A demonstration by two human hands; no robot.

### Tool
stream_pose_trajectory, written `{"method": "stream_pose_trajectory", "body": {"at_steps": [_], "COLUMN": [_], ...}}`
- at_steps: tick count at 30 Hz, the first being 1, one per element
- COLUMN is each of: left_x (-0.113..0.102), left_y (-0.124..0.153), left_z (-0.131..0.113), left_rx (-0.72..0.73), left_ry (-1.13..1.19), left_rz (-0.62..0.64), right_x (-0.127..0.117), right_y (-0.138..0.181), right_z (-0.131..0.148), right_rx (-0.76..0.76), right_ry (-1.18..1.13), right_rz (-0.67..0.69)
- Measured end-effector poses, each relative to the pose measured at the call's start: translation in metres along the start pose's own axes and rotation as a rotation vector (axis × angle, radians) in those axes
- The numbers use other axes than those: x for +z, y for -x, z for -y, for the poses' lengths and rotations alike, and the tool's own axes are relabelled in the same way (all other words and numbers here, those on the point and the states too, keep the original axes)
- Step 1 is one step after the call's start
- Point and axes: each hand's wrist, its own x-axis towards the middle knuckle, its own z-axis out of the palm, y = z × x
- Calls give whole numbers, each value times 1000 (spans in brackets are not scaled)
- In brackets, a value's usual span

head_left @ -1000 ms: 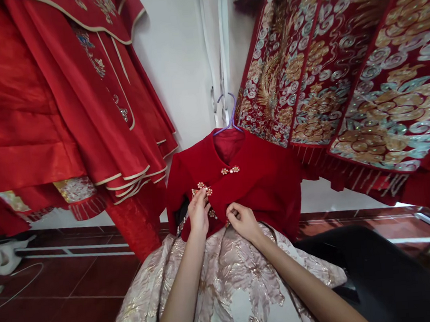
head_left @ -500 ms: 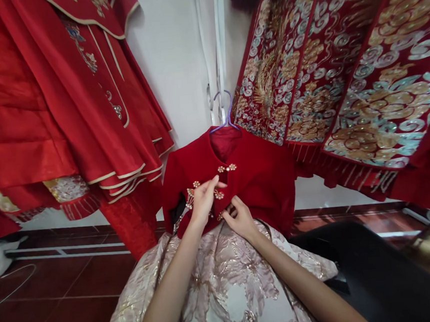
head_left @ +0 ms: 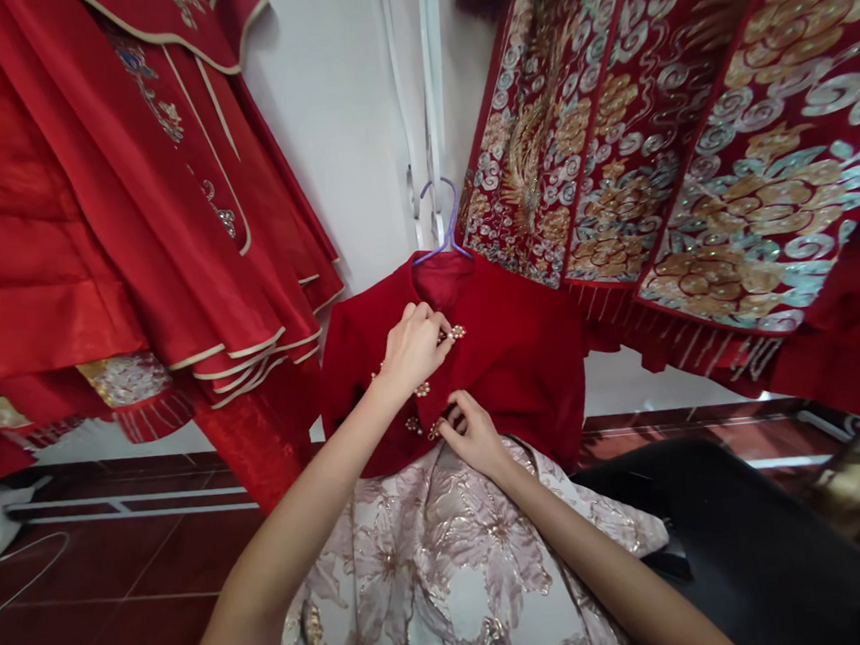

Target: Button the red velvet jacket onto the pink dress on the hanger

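Note:
A red jacket point(head_left: 526, 344) hangs in front of me on a purple hanger point(head_left: 453, 222). Its front carries gold flower-shaped clasps. My left hand point(head_left: 413, 349) is closed at the upper clasp point(head_left: 459, 332), fingers pinched on it beside the front edge. Lower down, my right hand point(head_left: 476, 437) pinches the jacket's front edge by the lowest clasp point(head_left: 433, 430); its fingertips are partly hidden. The middle clasp point(head_left: 422, 389) shows below my left wrist. Pale floral brocade fabric point(head_left: 451, 562) lies beneath my forearms.
Red garments with cream piping point(head_left: 188, 233) hang at the left. A heavily embroidered red garment point(head_left: 647, 143) with fringe hangs at the right. White straps point(head_left: 430, 82) run down the wall to the hanger. A black surface point(head_left: 750, 535) is at the lower right.
My left hand has moved up from the middle clasp to the upper one, its forearm now crossing the jacket. My right hand stays at the lower front edge.

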Motion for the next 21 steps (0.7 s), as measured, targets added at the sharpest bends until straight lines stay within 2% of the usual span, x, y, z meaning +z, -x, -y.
{"method": "stream_pose_trajectory", "body": {"at_steps": [6,15,21], "left_x": [-11,-6,-12], "left_y": [-14,-19,-18], "left_z": [2,10,14], "left_rx": [222,104,151], "left_ry": [34,292,269], "left_rz": [20,27,32], "right_x": [-2,-13,-35], "right_y": [2,1,-16], "right_z": [7,28,45], "right_rx": [-29,-110,-159], "right_ry": [-32,0,-2], "right_rz": [-43,-258,-471]}}
